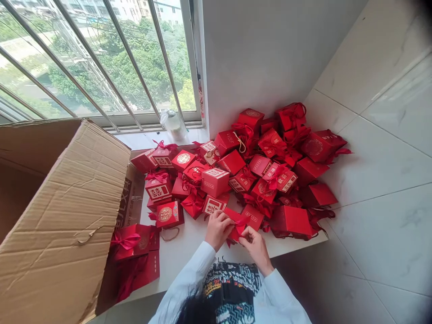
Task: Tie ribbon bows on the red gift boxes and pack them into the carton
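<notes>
My left hand and my right hand meet at the front of a heap of red paper gift boxes. Between them is a small red gift box with a red ribbon. My left fingers grip the box's edge, and my right fingertips pinch the ribbon. Part of the box is hidden by my fingers. A red box with a gold emblem stands to the left of my hands, and a flat red box lies just beyond them.
A large open cardboard carton fills the left, with red boxes beside it on the white counter. Behind are a barred window and a plastic-wrapped roll. Marble-look tiles cover the right.
</notes>
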{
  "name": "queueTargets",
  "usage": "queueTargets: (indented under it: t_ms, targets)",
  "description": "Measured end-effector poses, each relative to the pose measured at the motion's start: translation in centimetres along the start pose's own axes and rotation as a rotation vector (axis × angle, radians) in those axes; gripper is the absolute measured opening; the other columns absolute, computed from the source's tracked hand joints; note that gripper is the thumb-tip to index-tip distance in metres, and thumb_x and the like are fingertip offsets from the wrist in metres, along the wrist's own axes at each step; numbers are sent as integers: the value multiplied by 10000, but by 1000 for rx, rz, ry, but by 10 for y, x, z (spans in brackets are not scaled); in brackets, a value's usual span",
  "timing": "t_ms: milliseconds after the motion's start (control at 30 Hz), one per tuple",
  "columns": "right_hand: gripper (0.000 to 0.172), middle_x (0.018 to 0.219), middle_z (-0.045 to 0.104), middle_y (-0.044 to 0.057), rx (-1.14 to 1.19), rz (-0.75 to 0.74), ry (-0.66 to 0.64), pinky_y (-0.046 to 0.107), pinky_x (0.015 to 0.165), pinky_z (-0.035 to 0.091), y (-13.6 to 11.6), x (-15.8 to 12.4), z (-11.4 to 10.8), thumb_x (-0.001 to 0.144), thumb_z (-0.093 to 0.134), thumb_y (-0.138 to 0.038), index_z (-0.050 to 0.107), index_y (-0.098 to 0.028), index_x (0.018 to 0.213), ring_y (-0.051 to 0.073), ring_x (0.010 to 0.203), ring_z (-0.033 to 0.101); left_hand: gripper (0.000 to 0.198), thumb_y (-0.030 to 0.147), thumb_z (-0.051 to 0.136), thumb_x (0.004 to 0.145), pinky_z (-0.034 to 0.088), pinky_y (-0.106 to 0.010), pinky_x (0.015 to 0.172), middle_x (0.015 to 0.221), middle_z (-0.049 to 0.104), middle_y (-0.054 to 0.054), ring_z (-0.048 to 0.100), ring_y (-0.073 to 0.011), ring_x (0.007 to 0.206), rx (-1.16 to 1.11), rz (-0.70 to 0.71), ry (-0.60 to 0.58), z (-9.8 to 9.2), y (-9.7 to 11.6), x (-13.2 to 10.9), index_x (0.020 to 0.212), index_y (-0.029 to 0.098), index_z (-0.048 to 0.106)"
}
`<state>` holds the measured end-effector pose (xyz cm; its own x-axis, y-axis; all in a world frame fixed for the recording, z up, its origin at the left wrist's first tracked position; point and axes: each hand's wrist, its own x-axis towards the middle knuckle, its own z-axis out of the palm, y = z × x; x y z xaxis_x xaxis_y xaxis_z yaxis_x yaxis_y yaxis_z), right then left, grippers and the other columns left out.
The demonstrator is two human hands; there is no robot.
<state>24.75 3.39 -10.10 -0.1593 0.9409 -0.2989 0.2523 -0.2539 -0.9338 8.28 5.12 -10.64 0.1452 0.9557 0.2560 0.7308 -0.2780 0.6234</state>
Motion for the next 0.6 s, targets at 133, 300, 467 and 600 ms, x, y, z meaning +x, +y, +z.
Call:
queueTargets:
  t_ms: [133, 300, 467, 600]
  targets:
    - [118, 559, 454, -58, 1, -12, 8, 217, 551, 317, -2, 2, 2, 665, 568, -222, 465, -190, 619, 100, 551, 398, 175, 127, 629, 766, 405, -449, 871, 824, 673, -28, 505, -261, 970, 16, -36, 35, 4, 4, -1, 843, 257, 717]
    - [136, 549, 447, -58, -2, -24, 17, 215, 524, 317, 2, 2, 2, 667, 568, -239, 452, -194, 612, 100, 532, 401, 134, 176, 616, 800, 441, -410, 869, 821, 656, -29, 526, -229, 934, -8, -44, 37, 0, 5, 1, 856, 255, 708]
    - [210, 684, 572, -14, -38, -31, 44, 243, 574, 396, -5, -4, -1, 715, 628, -358, 531, -188, 792, 130, 584, 495, 464, 248, 718, 699, 468, -406, 910, 1090, 544, -94, 520, -241, 1041, -39, -130, 187, -12, 4, -8, 1132, 198, 560]
    - [246, 890, 627, 46, -256, -211, 193, 297, 740, 442, -15, -2, -2, 812, 542, -404, 569, -201, 947, 180, 774, 571, 185, 296, 636, 780, 505, -290, 703, 860, 578, -24, 579, -158, 762, -120, -213, 146, -17, 4, -21, 909, 194, 552]
